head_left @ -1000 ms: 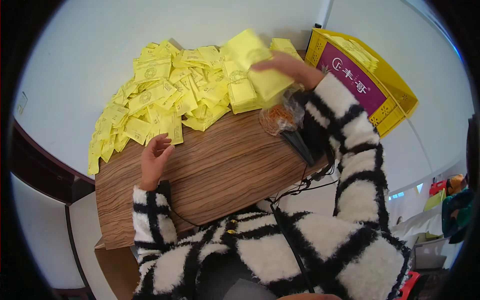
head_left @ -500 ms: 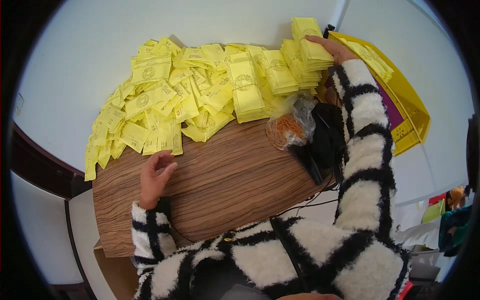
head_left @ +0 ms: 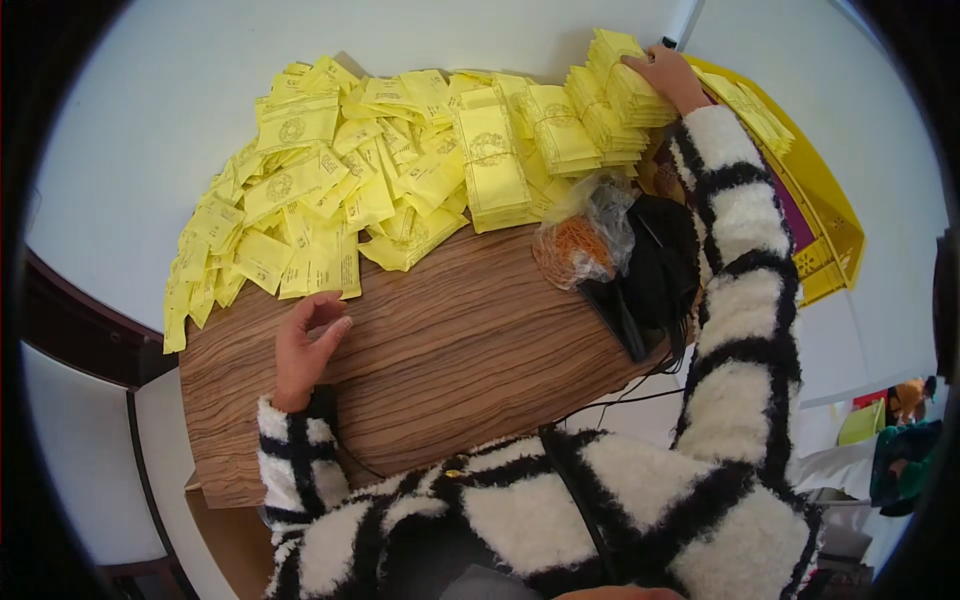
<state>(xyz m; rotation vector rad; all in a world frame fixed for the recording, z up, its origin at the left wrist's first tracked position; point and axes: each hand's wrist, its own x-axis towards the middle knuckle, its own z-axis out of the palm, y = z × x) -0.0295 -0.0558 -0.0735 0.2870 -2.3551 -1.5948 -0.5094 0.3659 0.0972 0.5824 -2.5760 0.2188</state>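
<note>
At the far right of the table, my right hand [head_left: 668,78] reaches over a bundle of yellow paper packets [head_left: 632,85], fingers curled on its upper right edge. That bundle lies on top of other banded bundles [head_left: 605,130]. Beside them sit more bundles, one [head_left: 492,160] with a band round its middle. My left hand [head_left: 305,350] rests over the wooden table [head_left: 420,340], fingers loosely bent and apart, holding nothing. Just beyond it spreads a large heap of loose yellow packets [head_left: 320,190].
A clear plastic bag of orange rubber bands [head_left: 580,245] lies by a black item [head_left: 655,260] with cables. On the right, a yellow basket [head_left: 835,215] holds more yellow packets [head_left: 750,110]. A white wall [head_left: 430,35] stands behind the heap.
My right hand has shifted slightly right and up on the bundle, which now sits lower and tilted on the stack. My left hand has hardly moved.
</note>
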